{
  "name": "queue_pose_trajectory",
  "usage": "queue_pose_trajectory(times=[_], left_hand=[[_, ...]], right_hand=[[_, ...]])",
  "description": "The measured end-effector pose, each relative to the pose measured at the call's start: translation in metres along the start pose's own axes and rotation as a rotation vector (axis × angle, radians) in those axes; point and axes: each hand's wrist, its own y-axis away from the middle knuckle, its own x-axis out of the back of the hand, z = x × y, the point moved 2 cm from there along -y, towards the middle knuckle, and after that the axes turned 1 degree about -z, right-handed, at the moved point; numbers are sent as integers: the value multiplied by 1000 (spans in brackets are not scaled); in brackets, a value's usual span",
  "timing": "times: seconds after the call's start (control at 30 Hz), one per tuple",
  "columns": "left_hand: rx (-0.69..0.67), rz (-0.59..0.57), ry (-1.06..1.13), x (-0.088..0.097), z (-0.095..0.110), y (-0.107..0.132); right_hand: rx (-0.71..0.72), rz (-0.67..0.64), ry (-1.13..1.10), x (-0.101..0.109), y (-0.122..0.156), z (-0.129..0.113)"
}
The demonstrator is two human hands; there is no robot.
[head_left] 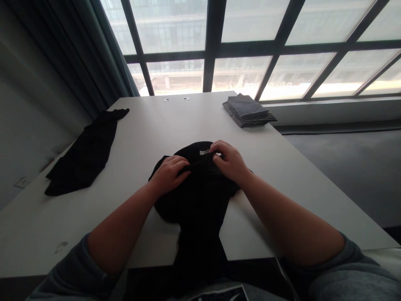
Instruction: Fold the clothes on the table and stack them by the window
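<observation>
A black garment [197, 196] lies bunched on the white table [175, 121] in front of me, with part of it hanging over the near edge toward my lap. My left hand [169, 173] grips a fold of its cloth on the left side, fingers curled. My right hand [228, 161] pinches the cloth near a small white label at the garment's far edge, fingers closed.
A second black garment [87, 152] lies spread along the table's left edge. A folded stack of grey striped cloth [247, 109] sits at the far right corner. Large windows run behind the table; a dark curtain hangs at the left.
</observation>
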Motion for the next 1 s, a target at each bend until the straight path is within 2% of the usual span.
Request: queue_pose_trajectory(times=[0.07,0.17,0.27,0.4,0.5,0.6,0.77,0.9,1.0], left_hand=[[35,44,-11,2,-5,0],[107,38,-25,2,-9,0],[143,25,-15,2,-7,0],[197,46,47,2,3,0],[239,58,92,2,12,0],[258,63,156,2,18,1],[264,58,318,5,12,0],[225,100,253,7,6,-1],[210,131,210,8,9,-1]], right_hand=[[-22,16,-10,0,-1,6],[-10,4,32,-1,0,9],[121,-66,154,-6,4,-3],[276,-228,230,-16,14,-25],[265,-236,231,-21,17,-32],[221,-218,199,-21,16,-28],[163,-208,92,-15,11,-12],[153,-198,56,-12,8,-5],[211,-226,114,-14,9,-12]])
